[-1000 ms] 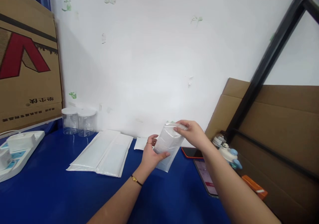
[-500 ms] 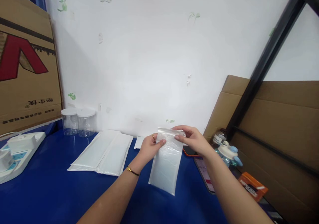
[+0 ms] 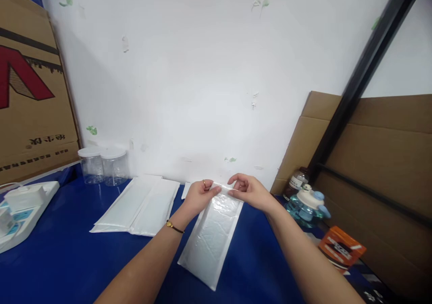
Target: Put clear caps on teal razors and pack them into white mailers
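A white, shiny plastic packet [image 3: 213, 232] hangs over the blue table, tilted with its lower end toward me. My left hand [image 3: 200, 197] pinches the top left of its upper edge between thumb and fingers. At the top right corner, my right hand [image 3: 248, 191] has its thumb against the packet, with the index finger lifted and curled above. Left of my hands, several similar white packets [image 3: 153, 209] lie overlapping on the table. Part of another white item [image 3: 185, 190] shows behind my left hand.
Two clear jars with white lids [image 3: 114, 168] stand by the wall. A power strip [image 3: 29, 216] lies at the left, below a large carton [image 3: 33, 115]. On the right are a brown bottle [image 3: 297, 182], a blue-white bottle [image 3: 307, 207] and an orange box [image 3: 341, 248].
The packet's lower end has swung toward me and left. My right fingers have loosened around its top corner. The camera view has shifted slightly, and the phones at the right are now hidden.
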A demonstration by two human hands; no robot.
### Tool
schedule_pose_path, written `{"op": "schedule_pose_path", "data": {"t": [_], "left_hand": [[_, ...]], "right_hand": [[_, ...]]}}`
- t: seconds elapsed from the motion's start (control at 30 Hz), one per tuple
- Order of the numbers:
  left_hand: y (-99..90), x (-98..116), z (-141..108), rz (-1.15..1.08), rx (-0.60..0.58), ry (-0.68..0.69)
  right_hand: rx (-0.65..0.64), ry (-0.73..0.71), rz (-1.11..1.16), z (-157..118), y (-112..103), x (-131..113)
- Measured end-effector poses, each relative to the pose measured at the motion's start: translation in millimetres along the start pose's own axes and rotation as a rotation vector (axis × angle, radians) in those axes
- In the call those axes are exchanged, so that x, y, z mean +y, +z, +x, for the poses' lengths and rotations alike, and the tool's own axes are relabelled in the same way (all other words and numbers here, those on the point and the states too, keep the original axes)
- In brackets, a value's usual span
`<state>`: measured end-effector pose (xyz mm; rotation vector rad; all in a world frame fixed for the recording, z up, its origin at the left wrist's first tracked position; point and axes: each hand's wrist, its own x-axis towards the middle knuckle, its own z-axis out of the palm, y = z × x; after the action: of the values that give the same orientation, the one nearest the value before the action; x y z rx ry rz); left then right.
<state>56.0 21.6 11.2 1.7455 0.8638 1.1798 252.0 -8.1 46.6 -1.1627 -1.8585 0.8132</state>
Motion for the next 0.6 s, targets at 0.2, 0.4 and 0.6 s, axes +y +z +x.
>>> {"op": "schedule_pose_path", "data": {"t": [0.2, 0.4, 0.6], "left_hand": [[5.6, 0, -4, 0.029, -0.113, 0.002], [-31.6, -23, -23, 0.053, -0.577, -0.113], [-63.7, -36, 13, 0.506, -0.192, 0.01]], "right_hand": [[-0.111, 0.079, -0.026, -3, -2, -4], [0.077, 0.11, 0.075, -12, -25, 16], [0.16, -0.049, -0.254, 6, -44, 49]]}}
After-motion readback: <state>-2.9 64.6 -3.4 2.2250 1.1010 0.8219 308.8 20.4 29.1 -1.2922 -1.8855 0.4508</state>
